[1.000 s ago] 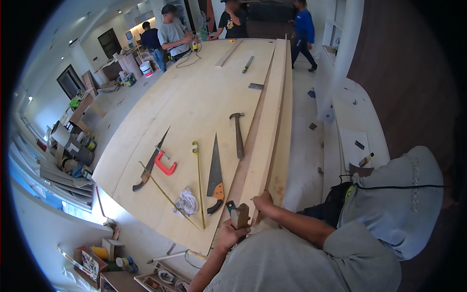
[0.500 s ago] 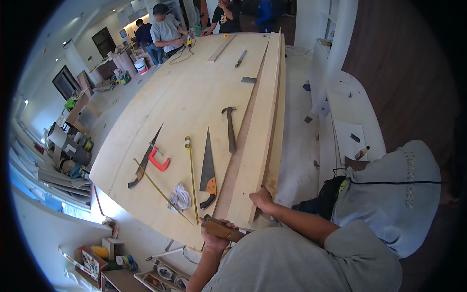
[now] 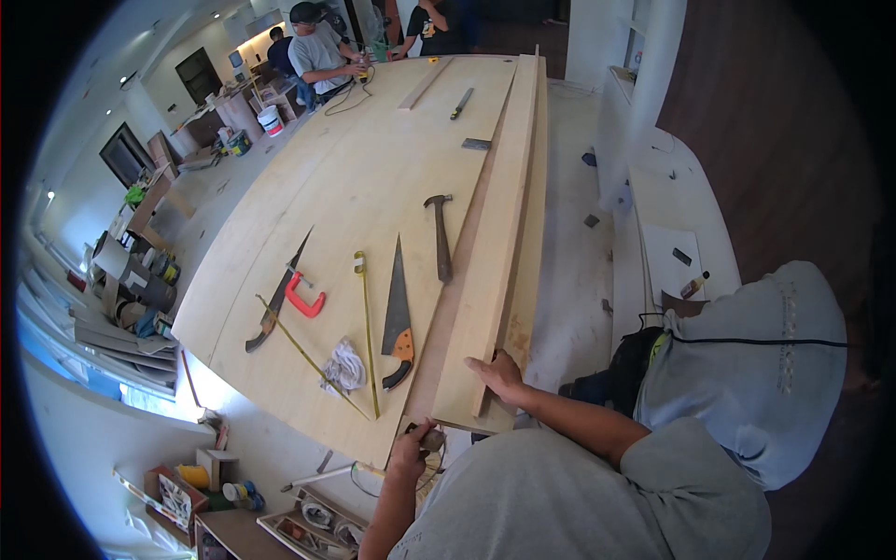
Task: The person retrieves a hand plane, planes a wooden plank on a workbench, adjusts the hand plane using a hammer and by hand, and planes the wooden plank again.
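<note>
My left hand (image 3: 408, 453) is at the near edge of the plywood sheet, closed around a brown wooden hand plane (image 3: 432, 440) seen mostly end-on. Close by, my right hand (image 3: 497, 377) grips the near end of a long pale wooden board (image 3: 496, 233), fingers around its raised edge. To the left of the board are a claw hammer (image 3: 441, 238) and a handsaw (image 3: 399, 322) with an orange and black handle. An extended yellow tape measure (image 3: 366, 322) and a crumpled white cloth (image 3: 344, 366) lie farther left.
A red clamp (image 3: 304, 297) and a second saw (image 3: 280, 291) rest on the plywood sheet (image 3: 271, 205). A person in a grey shirt (image 3: 322, 58) handles a corded tool at the far end. Another person (image 3: 747, 364) is close on my right. Toolboxes (image 3: 313, 523) sit below left.
My left hand has turned the hand plane from lying lengthwise to nearly end-on, slightly lower left. My right hand has shifted slightly left along the board's end. The view has tilted slightly.
</note>
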A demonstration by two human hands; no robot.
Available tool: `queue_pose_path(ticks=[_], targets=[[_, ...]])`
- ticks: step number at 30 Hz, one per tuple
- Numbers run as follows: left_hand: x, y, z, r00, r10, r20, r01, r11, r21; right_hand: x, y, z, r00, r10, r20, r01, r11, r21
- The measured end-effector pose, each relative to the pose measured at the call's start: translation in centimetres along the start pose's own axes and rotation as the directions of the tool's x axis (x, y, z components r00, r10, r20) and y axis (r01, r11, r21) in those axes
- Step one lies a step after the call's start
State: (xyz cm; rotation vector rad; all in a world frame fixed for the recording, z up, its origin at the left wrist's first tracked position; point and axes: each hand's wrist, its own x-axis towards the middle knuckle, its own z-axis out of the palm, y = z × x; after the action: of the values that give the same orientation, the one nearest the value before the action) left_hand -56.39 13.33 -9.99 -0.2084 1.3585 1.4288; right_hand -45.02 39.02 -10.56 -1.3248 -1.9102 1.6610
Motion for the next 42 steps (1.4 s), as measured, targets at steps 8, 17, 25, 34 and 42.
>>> queue_pose_path(ticks=[8,17,25,34,42], targets=[[-6.5,8.0,4.5,0.779,0.520,0.351,-0.319,0.810,-0.493,-1.1,-0.4,-0.4,0.999,-0.040,0.022,0.039,0.998,0.057],[-4.6,5.9,5.8,0.877,0.258,0.405,-0.042,0.881,-0.471,-1.4,0.8,-1.4,0.994,-0.005,0.108,-0.011,0.989,0.148],[-2.6,6.3,9.2,0.786,0.498,0.366,-0.417,0.864,-0.282,-2.2,2.6,-1.2,0.961,-0.073,0.267,0.005,0.970,0.244],[-2.1,10.4,13.1,0.774,0.574,0.266,-0.558,0.818,-0.141,-5.5,0.7,-3.4,0.928,-0.099,0.360,0.063,0.992,0.112],[-6.3,13.9,15.5,0.537,0.702,0.467,-0.421,0.703,-0.574,-6.1,1.5,-3.8,0.905,-0.156,0.397,0.069,0.972,0.227]])
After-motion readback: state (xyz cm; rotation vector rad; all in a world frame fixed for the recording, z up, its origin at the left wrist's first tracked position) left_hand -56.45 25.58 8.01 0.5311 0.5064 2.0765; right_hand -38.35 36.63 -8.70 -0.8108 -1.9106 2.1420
